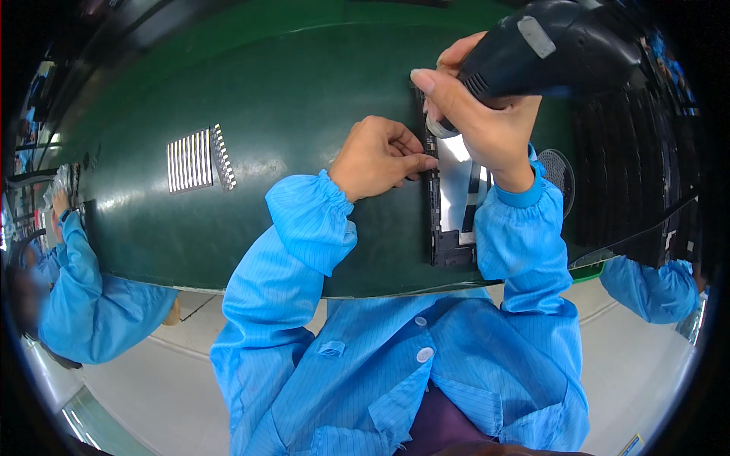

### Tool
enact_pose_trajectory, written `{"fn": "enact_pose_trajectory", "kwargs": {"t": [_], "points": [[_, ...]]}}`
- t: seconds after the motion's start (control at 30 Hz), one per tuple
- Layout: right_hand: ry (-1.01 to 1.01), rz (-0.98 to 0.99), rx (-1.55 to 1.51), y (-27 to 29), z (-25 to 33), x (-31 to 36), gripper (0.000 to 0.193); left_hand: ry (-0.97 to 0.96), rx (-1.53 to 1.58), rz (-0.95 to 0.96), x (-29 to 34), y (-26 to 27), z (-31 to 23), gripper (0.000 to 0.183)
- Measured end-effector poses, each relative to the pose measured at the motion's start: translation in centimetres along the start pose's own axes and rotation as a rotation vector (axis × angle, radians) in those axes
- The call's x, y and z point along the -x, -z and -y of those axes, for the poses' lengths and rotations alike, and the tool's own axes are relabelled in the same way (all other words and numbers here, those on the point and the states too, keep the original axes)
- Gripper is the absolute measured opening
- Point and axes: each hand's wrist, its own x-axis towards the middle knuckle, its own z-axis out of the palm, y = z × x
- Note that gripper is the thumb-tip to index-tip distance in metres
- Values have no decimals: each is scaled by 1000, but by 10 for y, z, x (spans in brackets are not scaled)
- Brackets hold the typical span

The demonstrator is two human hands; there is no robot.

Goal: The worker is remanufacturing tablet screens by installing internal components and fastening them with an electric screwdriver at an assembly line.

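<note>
The left hand [380, 158] sat at the left edge of the panel [454, 257], thumb and fingertips drawn close together against its dark rim; whether they pinched a small part there, I could not tell. The right hand [490, 125] was closed round the lower end of a black tool [559, 53], whose pale tip pointed down at the panel's upper part. The two hands were apart, the right one higher and nearer the desk's far edge.

The panel lay flat on the green desk [266, 83], its long sides running from the near edge toward the far one. Its lower end stopped just short of the desk's near edge, with a narrow band of green between. The right sleeve covered part of its right side, so that edge was partly hidden.

To the left, a wide stretch of green surface ran from the left hand to a striped block [189, 162] and a narrow strip [223, 157] just beside it, both well back from the near edge. On the right, room was tighter: a round mesh [561, 178] showed beside the right sleeve, and past it a dark stack [627, 167] filled the desk's right end, a cable [646, 226] crossing its near side. A co-worker's sleeve [80, 254] reached the desk's left end.
</note>
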Motion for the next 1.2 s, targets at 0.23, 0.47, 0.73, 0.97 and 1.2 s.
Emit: {"fn": "enact_pose_trajectory", "kwargs": {"t": [0.23, 0.47, 0.73, 0.97, 1.2], "points": [[-141, -67, -150, 35, 22, 8, 25, 15, 44, -21, 4, 3, 10, 21], [-334, 634, -485, 180, 54, 94, 28, 51, 278, 61, 41, 2, 2, 38], [-345, 752, -676, 169, 31, 154, 40, 194, 518, -15, 81, -22, 11, 63], [-283, 810, -749, 174, 44, 152, 36, 199, 334, 117, 53, -40, -7, 33], [-152, 672, -688, 203, 99, 155, 30, 17, 509, 99, 36, -32, -50, 21]]}}
